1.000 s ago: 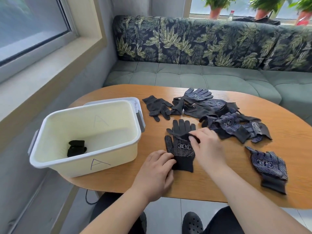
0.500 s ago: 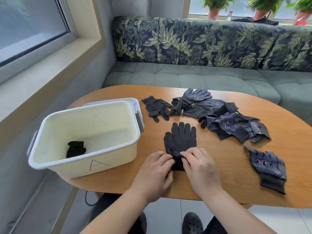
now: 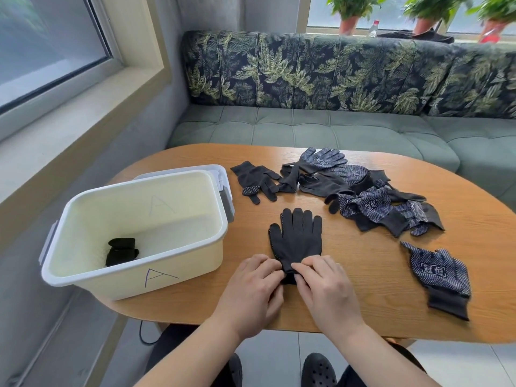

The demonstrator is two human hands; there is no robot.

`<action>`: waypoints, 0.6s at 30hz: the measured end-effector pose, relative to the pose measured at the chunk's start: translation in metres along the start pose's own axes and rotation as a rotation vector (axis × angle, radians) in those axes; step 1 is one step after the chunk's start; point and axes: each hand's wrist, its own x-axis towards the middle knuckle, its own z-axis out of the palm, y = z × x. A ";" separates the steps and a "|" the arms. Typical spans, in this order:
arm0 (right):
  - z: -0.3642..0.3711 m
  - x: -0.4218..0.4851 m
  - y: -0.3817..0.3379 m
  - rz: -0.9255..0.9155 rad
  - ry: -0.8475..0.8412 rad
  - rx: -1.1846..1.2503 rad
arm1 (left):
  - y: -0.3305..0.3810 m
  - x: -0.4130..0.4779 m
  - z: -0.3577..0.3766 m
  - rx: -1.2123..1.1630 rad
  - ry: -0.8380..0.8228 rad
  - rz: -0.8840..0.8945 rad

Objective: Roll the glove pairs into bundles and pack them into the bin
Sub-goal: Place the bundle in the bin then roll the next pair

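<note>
**Cuff pinched, roll about to start**

Nearest me, my left hand and right hand sat side by side near the front edge of the oval wooden desk. The fingers of both were curled onto the cuff of the black knit glove pair. The pair lay flat on the desk, its fingertips pointing away from me.

I judged this the opening of a roll, with the cuff gripped and nothing turned over yet. The next move called for tucking the cuff tightly and rolling toward the fingertips, keeping both layers aligned.

To the left stood the cream plastic bin, with one rolled black bundle on its floor. To the right lay a single blue-dotted glove. Beyond was a loose heap of dark gloves, and behind it the leaf-print sofa.
</note>
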 end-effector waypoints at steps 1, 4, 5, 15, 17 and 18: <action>-0.001 0.000 0.000 -0.002 -0.002 0.006 | 0.000 0.000 0.000 -0.002 -0.001 -0.001; -0.001 -0.001 -0.001 0.001 -0.005 0.010 | 0.000 0.000 0.001 -0.004 -0.008 -0.007; 0.000 0.000 0.000 0.007 -0.003 0.011 | 0.000 0.001 0.001 -0.007 -0.010 -0.012; -0.005 0.000 -0.004 0.020 -0.035 0.021 | 0.004 0.002 -0.008 -0.095 -0.038 -0.098; -0.007 0.001 -0.005 0.023 -0.061 0.035 | 0.004 0.002 -0.008 -0.099 -0.049 -0.105; -0.008 0.001 -0.006 0.026 -0.070 0.046 | 0.005 0.002 -0.008 -0.091 -0.054 -0.096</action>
